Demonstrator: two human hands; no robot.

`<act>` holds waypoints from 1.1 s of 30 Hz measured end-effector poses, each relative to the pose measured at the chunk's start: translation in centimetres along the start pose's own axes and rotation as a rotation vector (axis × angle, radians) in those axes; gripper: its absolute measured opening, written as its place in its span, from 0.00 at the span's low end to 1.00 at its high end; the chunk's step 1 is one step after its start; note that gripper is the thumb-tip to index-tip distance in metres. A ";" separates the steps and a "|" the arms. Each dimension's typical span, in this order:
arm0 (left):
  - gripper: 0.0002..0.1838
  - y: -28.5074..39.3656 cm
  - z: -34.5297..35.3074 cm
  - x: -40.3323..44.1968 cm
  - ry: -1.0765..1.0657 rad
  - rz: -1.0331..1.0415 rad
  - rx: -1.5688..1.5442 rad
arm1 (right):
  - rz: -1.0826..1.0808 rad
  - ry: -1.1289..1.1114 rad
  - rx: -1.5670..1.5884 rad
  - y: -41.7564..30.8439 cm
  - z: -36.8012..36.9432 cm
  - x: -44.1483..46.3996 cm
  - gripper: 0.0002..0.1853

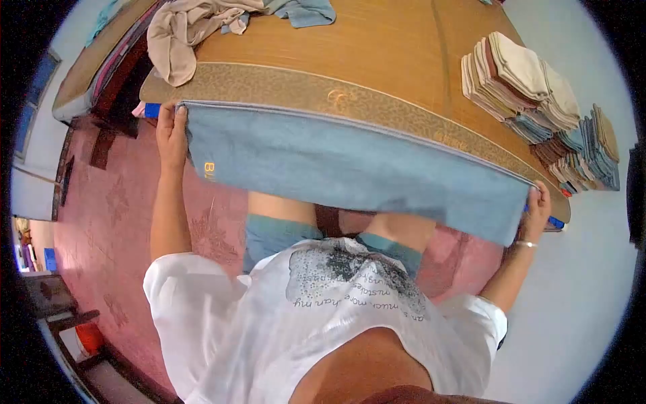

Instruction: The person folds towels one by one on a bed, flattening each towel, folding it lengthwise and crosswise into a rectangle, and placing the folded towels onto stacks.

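A long blue towel (350, 165) hangs stretched between my two hands along the front edge of the wooden table (377, 47). My left hand (172, 131) is closed on its upper left corner, fingers pinching the cloth. At the other end, my right hand (536, 210), with a bracelet at the wrist, grips the upper right corner. The towel's top edge looks doubled and runs nearly straight. Yellow lettering shows near its lower left corner. Below, the cloth hangs in front of my legs.
Beige cloth (178, 40) lies crumpled at the table's far left, beside a blue-grey cloth (303, 12). Stacks of folded towels (515, 67) stand on the right, with more folded cloths (595, 148) beyond. A patterned band (323, 94) borders the table's near edge. The floor (108, 222) is reddish.
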State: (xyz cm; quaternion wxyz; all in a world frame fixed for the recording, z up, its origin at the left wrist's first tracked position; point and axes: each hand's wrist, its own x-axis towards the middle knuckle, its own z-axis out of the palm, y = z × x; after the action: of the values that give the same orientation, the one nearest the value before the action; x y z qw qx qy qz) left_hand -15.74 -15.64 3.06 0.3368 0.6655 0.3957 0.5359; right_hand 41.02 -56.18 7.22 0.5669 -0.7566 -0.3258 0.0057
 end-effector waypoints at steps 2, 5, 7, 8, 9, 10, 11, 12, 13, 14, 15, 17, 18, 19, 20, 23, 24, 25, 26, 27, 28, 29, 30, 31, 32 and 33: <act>0.09 -0.5 0.8 0.9 -0.003 -0.039 -0.073 | -0.018 0.011 0.105 1.9 1.2 1.2 0.12; 0.09 -2.1 1.5 2.6 -0.028 -0.072 -0.151 | 0.054 -0.094 0.175 3.8 1.4 2.9 0.12; 0.09 -3.9 2.6 4.4 -0.058 -0.054 -0.171 | 0.038 -0.057 0.128 3.9 3.3 4.1 0.13; 0.12 -5.0 3.3 5.3 -0.053 -0.082 -0.135 | 0.049 -0.046 0.116 4.5 4.3 5.1 0.13; 0.15 -6.1 4.0 6.3 -0.047 -0.111 -0.097 | 0.061 -0.037 0.103 5.2 5.1 6.1 0.13; 0.16 -7.4 4.8 7.7 -0.063 -0.114 -0.048 | 0.029 -0.031 0.044 5.9 6.0 7.4 0.13; 0.16 -7.3 6.1 8.3 -0.069 -0.117 -0.052 | -0.004 -0.026 -0.015 6.9 6.8 8.7 0.13; 0.16 -6.8 7.6 8.8 -0.045 -0.086 0.121 | -0.002 -0.023 -0.020 8.7 8.1 10.0 0.13; 0.16 -6.6 8.9 9.5 -0.018 -0.051 0.293 | 0.002 0.000 0.013 10.9 9.4 11.5 0.14; 0.18 -8.7 9.5 10.6 -0.043 -0.038 0.400 | 0.007 0.022 0.047 12.2 10.2 12.6 0.15; 0.18 -9.1 10.2 11.0 -0.044 -0.036 0.397 | 0.005 0.026 0.045 12.1 10.9 13.0 0.15; 0.17 -9.5 12.0 11.5 -0.047 -0.031 0.922 | 0.074 0.073 -0.474 11.0 13.9 12.6 0.15; 0.16 -9.0 12.6 11.3 -0.052 -0.009 0.970 | 0.078 0.071 -0.480 10.3 15.2 12.0 0.15; 0.16 -8.8 12.7 11.3 -0.060 -0.014 0.971 | 0.064 0.101 -0.721 9.5 16.6 11.3 0.14; 0.16 -8.6 12.6 11.4 -0.073 -0.036 0.994 | 0.048 0.129 -0.961 9.2 17.2 11.0 0.15; 0.16 -9.0 12.6 11.7 -0.110 -0.034 0.934 | -0.068 0.178 -0.916 10.2 17.2 10.8 0.15; 0.17 -8.9 12.6 11.8 -0.129 -0.053 0.893 | -0.099 0.151 -0.930 10.2 17.0 10.9 0.16; 0.18 -8.7 12.2 11.7 -0.136 -0.075 0.854 | -0.098 0.141 -0.924 10.3 16.9 10.8 0.16; 0.18 -8.8 11.9 11.6 -0.123 -0.086 0.869 | -0.041 0.125 -0.948 10.4 16.9 10.8 0.16; 0.19 -9.1 11.8 11.8 -0.140 -0.079 0.798 | 0.006 0.108 -0.965 10.4 16.9 11.1 0.17; 0.21 -9.6 11.3 12.1 -0.146 -0.076 0.729 | -0.010 0.115 -0.938 11.4 16.8 11.4 0.17; 0.21 -10.7 10.8 12.6 -0.114 -0.130 0.548 | -0.031 0.122 -0.911 12.3 16.6 11.6 0.18; 0.21 -11.5 9.8 12.7 -0.077 -0.175 0.364 | -0.046 0.101 -0.941 12.1 16.4 11.8 0.19; 0.21 -11.7 8.5 12.2 -0.035 -0.179 0.373 | -0.058 0.085 -0.972 11.7 16.4 11.7 0.19; 0.19 -11.8 7.3 12.0 -0.047 -0.170 0.329 | -0.031 0.049 -0.954 10.4 16.5 11.5 0.19; 0.18 -11.5 6.6 11.9 -0.067 -0.156 0.281 | 0.001 0.018 -0.939 9.2 16.4 11.4 0.19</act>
State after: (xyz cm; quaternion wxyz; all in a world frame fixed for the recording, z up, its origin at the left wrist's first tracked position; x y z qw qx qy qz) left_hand -9.88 0.09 -2.97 0.2939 0.6906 0.5059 0.4251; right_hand 48.27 -37.83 -2.43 0.1661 -0.9313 -0.2879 -0.1488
